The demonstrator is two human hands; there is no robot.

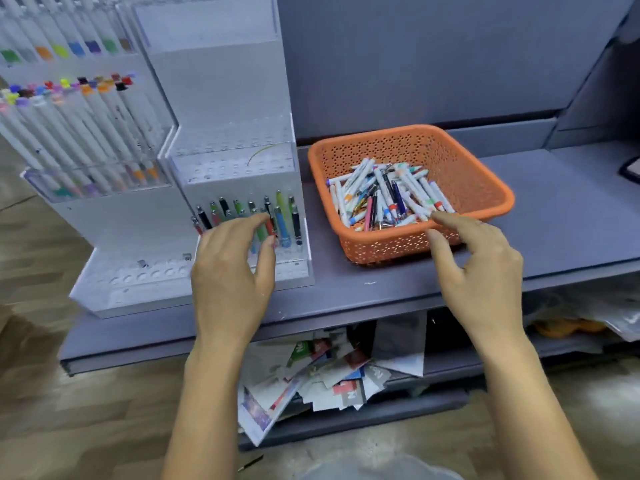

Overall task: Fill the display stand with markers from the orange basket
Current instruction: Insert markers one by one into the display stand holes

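Fingers (pixel 450 220) hover by jumbled white, colour-capped markers (pixel 388 192) in perforated orange basket (pixel 460 161).

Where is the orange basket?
In the head view the orange basket sits right of centre on the grey shelf, beside the white display stand, the right hand at its near rim.

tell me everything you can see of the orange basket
The orange basket looks like plastic: square, shallow, rounded corners, perforated walls flaring outward. It sits flat on the grey shelf, right of the display stand, holding a loose pile of markers. The right hand hovers over its near rim; contact unclear.
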